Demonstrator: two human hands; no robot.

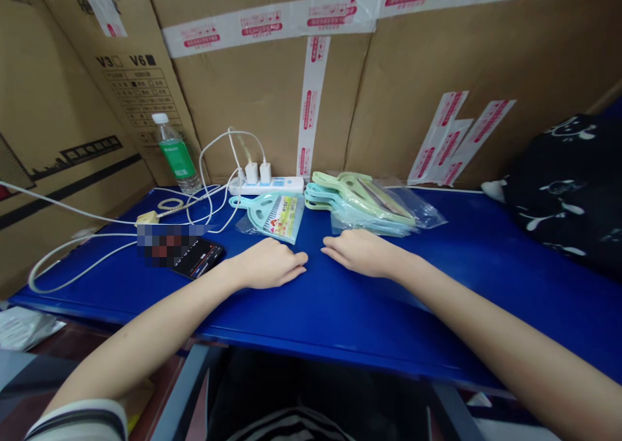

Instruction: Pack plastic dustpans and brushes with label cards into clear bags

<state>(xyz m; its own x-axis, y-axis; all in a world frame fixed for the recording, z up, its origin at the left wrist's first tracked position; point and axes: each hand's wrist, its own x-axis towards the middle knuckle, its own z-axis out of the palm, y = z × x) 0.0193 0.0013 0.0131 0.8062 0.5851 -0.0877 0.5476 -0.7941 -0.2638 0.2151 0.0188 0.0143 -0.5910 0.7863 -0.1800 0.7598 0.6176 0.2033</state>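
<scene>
My left hand (265,263) rests on the blue table with its fingers curled in, and nothing shows in them. My right hand (362,252) lies opposite, also curled, with a gap between the two. Just beyond my left hand is a light-blue mini dustpan (262,209) with a brush and a printed card in a clear bag. A stack of bagged mini dustpans (359,198), light green on top and light blue below, lies just past my right hand. Neither hand holds a dustpan.
A phone (199,257) lies left of my left hand, near white charging cables (208,144). Behind are a power strip (286,184) and a water bottle (179,156). Taped cardboard (262,98) walls the back; dark patterned fabric (564,188) covers the right end of the table (311,318).
</scene>
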